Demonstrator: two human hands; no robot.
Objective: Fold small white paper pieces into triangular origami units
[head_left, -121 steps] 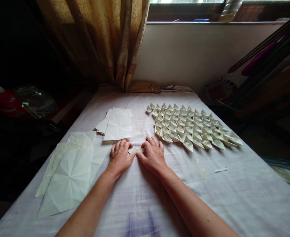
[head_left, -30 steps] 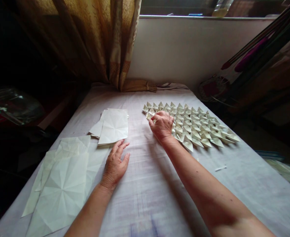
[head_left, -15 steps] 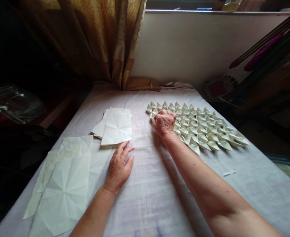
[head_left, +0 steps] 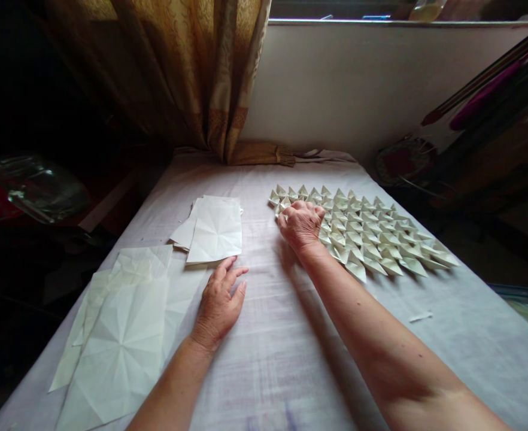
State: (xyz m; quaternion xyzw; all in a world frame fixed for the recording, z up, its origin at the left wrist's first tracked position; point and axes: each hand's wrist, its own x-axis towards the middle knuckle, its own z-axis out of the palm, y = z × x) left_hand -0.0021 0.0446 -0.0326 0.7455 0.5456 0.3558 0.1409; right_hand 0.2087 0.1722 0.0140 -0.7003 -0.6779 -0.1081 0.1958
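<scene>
My right hand (head_left: 300, 224) reaches forward onto the left edge of a spread of several small folded white paper pieces (head_left: 372, 236), fingers curled down and pressed among them; whether it still pinches a piece is hidden. My left hand (head_left: 220, 302) lies flat on the white cloth (head_left: 291, 359), fingers stretched out, holding nothing. Its fingertips end just short of a small stack of creased white paper squares (head_left: 214, 228). A bigger pile of creased sheets (head_left: 120, 335) lies to the left of that hand.
A brown patterned curtain (head_left: 192, 72) hangs at the back, its hem on the cloth. A white wall lies beyond. Dark clutter and clear plastic (head_left: 39, 185) sit left; long rods (head_left: 484, 78) lean at right. Small paper scraps (head_left: 420, 316) lie on the cloth at right.
Four seconds ago both hands pressed a small folded piece together at the middle. Since then my right hand went forward to the spread of folded pieces; my left hand stayed flat. Almost nothing moved in the last half second.
</scene>
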